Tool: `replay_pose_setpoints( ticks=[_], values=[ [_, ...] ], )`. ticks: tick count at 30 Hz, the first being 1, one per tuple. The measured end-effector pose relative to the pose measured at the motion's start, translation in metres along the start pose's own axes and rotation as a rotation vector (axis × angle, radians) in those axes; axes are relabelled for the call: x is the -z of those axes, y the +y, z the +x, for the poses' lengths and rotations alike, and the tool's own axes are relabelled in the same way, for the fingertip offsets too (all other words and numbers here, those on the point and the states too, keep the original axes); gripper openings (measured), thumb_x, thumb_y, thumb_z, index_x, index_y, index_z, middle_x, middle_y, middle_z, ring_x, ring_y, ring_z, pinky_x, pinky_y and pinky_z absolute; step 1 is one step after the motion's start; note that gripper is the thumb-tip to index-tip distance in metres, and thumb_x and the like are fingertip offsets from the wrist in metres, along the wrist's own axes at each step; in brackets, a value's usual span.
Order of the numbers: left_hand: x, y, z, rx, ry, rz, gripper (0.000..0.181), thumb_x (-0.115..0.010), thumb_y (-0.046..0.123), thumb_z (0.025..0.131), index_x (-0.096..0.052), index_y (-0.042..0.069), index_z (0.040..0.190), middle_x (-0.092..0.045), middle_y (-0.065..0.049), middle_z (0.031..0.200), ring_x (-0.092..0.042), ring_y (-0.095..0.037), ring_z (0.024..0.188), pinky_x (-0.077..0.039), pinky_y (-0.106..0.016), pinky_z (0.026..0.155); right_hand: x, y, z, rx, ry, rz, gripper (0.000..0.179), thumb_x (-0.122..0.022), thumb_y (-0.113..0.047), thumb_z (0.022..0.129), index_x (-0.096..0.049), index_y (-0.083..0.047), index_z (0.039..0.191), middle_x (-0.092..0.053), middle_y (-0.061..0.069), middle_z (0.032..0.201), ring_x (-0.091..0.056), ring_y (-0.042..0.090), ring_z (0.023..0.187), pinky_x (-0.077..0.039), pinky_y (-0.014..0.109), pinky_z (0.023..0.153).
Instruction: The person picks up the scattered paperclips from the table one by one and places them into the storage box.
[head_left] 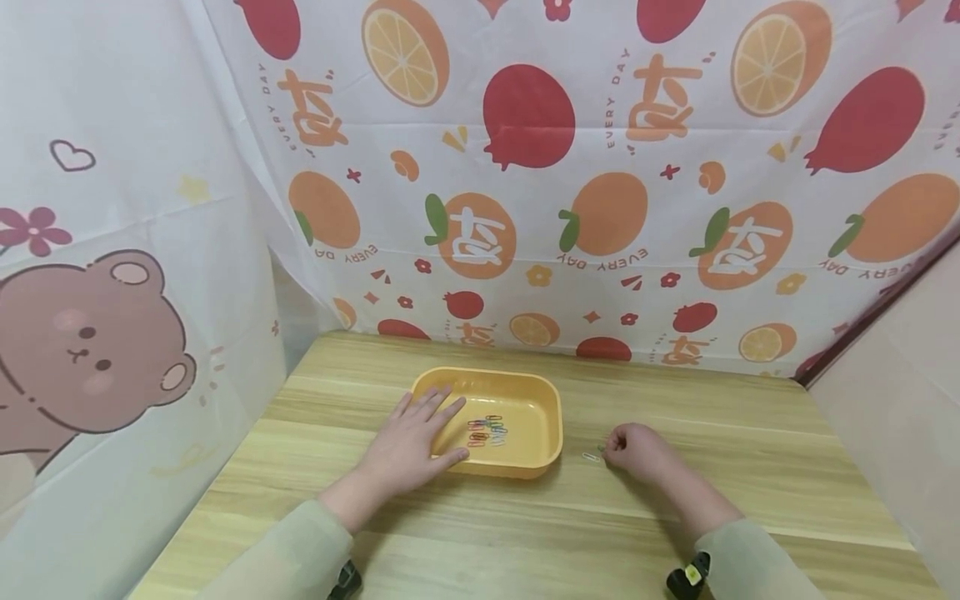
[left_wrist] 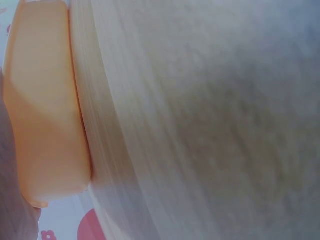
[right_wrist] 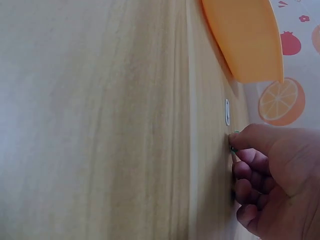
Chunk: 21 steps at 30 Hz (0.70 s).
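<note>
A yellow plastic basin (head_left: 525, 392) stands on the wooden table, with several coloured paper clips (head_left: 487, 431) gathered on its floor. My left hand (head_left: 408, 446) rests over the basin's left rim, fingers spread and nearly straight. To the right of the basin, my right hand (head_left: 641, 452) is down at the tabletop, thumb and forefinger pinching a green paper clip (right_wrist: 233, 148); the other fingers are curled. A white paper clip (right_wrist: 227, 112) lies flat on the table between that hand and the basin. In the left wrist view the basin's outer wall (left_wrist: 47, 100) shows beside part of the left hand.
The wooden tabletop (head_left: 465, 542) runs back to a fruit-printed cloth (head_left: 525, 192) hanging behind it. On the left hangs a white cloth with a printed bear (head_left: 97, 342). A pale panel (head_left: 900, 375) borders the right side.
</note>
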<state>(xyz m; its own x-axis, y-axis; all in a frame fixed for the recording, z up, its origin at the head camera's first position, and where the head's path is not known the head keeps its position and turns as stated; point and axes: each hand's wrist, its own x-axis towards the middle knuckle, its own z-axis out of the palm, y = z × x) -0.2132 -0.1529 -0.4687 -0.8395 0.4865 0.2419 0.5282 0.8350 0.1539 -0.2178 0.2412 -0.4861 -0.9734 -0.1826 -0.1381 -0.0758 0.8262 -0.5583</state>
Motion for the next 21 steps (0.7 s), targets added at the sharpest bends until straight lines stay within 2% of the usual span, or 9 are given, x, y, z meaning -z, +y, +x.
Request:
replay_pose_setpoints(
  ticks=[14, 21],
  values=[
    [0.000, 0.001, 0.001, 0.006, -0.007, -0.005, 0.079, -0.059, 0.064, 0.089, -0.039, 0.023, 0.154, -0.033, -0.008, 0.160, -0.028, -0.032, 0.147, -0.015, -0.057, 0.119, -0.005, 0.008, -0.002, 0.012, 0.079, -0.020, 0.013, -0.075, -0.015, 0.088, -0.070, -0.018, 0.077, -0.062, -0.007, 0.078, -0.054, 0.010, 0.074, -0.049, 0.032, 0.070],
    [-0.002, 0.000, 0.001, 0.002, 0.006, 0.000, 0.079, -0.059, 0.064, 0.089, -0.039, 0.023, 0.154, -0.033, -0.008, 0.160, -0.029, -0.032, 0.146, -0.015, -0.058, 0.119, -0.006, 0.015, -0.003, 0.074, 0.103, -0.007, 0.009, -0.076, -0.015, 0.088, -0.073, -0.020, 0.081, -0.065, -0.008, 0.084, -0.058, 0.008, 0.080, -0.052, 0.034, 0.075]
  ],
)
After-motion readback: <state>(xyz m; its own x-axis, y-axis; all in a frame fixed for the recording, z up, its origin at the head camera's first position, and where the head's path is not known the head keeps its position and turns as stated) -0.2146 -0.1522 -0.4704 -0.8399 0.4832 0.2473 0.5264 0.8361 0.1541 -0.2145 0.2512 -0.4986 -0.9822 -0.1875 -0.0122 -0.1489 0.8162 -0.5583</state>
